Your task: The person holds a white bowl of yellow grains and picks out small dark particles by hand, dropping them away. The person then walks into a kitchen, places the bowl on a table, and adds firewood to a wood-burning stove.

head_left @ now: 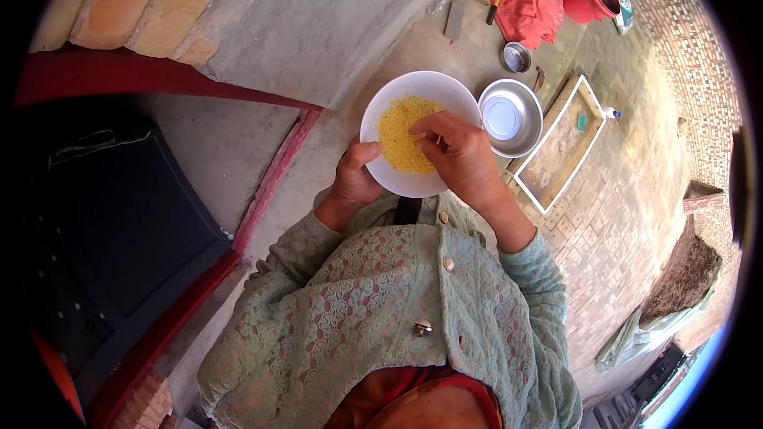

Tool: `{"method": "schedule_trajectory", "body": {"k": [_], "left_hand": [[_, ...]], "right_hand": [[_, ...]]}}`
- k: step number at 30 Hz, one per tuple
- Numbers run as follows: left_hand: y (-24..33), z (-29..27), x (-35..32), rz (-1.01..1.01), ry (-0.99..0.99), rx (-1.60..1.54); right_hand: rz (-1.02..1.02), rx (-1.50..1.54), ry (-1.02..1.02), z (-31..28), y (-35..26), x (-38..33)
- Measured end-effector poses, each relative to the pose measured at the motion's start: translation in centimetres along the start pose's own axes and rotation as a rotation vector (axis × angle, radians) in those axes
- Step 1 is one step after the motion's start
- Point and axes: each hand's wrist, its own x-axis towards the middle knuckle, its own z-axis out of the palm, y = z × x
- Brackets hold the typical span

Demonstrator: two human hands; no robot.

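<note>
A white bowl holds a layer of small yellow grains that look like millet, with a few dark specks among them. My left hand grips the bowl at its left side, thumb over the rim and fingers underneath. Over the grains, my right hand has its thumb and forefinger pinched together. Whatever is between those fingertips is too small to make out. Just right of the bowl and lower down stands a wide metal basin.
Beyond the basin is a small metal bowl. A white-edged rectangular frame lies at the right. Farther off are a red cloth or bag, a hammer-like tool and a red bucket. A red-framed doorway opens at the left.
</note>
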Motion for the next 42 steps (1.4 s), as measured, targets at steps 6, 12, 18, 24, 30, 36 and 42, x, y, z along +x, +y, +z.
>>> {"method": "schedule_trajectory", "body": {"k": [6,12,18,24,30,36,42], "left_hand": [[0.2,0.5,0.0,-0.022,-0.004,0.003],[0.3,0.7,0.0,-0.022,-0.013,0.034],[0.2,0.6,0.1,-0.022,-0.015,0.038],[0.2,0.6,0.2,-0.019,-0.025,0.028],[0.1,0.7,0.5,-0.024,-0.037,0.011],[0.0,0.4,0.8,-0.015,-0.064,0.043],[0.2,0.6,0.6,-0.025,-0.033,0.067]], "right_hand": [[-0.041,-0.005,-0.008,1.6,0.8,-0.2],[-0.060,-0.036,0.021,2.0,0.5,-0.1],[-0.108,-0.160,0.043,2.1,0.5,-0.1],[-0.122,0.018,0.120,1.1,0.2,-0.3],[0.232,0.569,0.077,0.0,1.0,-0.8],[0.564,1.009,-0.074,-1.6,0.7,-0.7],[0.585,1.098,-0.092,-1.8,1.4,-0.8]]}}
